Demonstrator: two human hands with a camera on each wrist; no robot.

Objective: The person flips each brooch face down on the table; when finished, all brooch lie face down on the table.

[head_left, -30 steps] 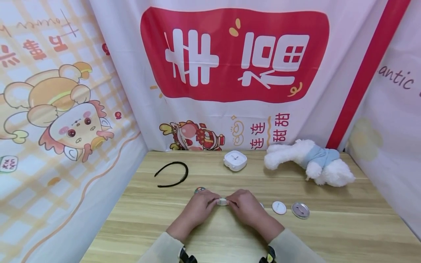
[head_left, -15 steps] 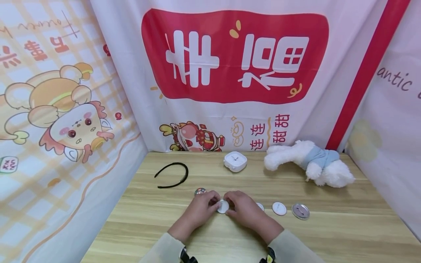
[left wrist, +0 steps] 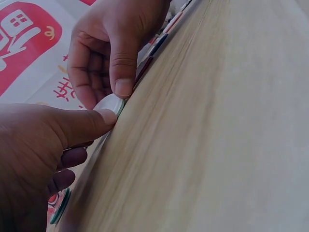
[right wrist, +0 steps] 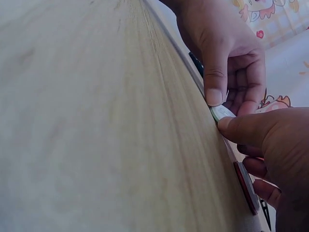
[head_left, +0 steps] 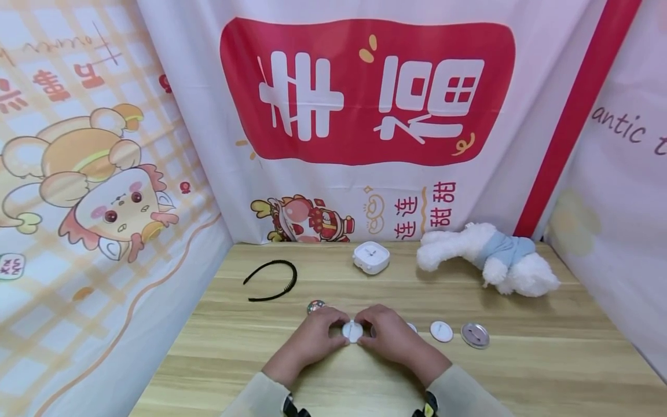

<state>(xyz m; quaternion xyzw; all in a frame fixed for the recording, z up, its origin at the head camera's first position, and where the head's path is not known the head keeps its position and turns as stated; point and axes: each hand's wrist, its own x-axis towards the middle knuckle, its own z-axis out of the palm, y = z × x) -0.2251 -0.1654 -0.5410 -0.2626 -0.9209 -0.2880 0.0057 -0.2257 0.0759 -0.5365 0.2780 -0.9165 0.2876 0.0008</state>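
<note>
A small round pin badge [head_left: 352,331], white back and pin facing up, lies low at the tabletop between both hands. My left hand [head_left: 319,335] pinches its left edge, the thumb along the near side. On the opposite edge, my right hand [head_left: 387,335] pinches it the same way. The left wrist view shows both thumbs on the rim of the badge [left wrist: 110,103], which has a green edge. A patterned badge [head_left: 315,305] lies just beyond the left hand, partly covered by it. Behind the right hand another white-backed badge [head_left: 412,327] peeks out.
To the right lie a white-backed badge [head_left: 442,331] and a larger silver-backed one [head_left: 475,335]. Farther back are a black headband [head_left: 292,282], a white clock [head_left: 371,258] and a white plush toy [head_left: 490,258] in blue. Printed cloth hangs around the wooden table [head_left: 208,359].
The badge was held edge-on, then tipped down; now it lies flatter with its pin side up, slightly nearer the person. Both hands came down with it, fingers regripping its sides.
</note>
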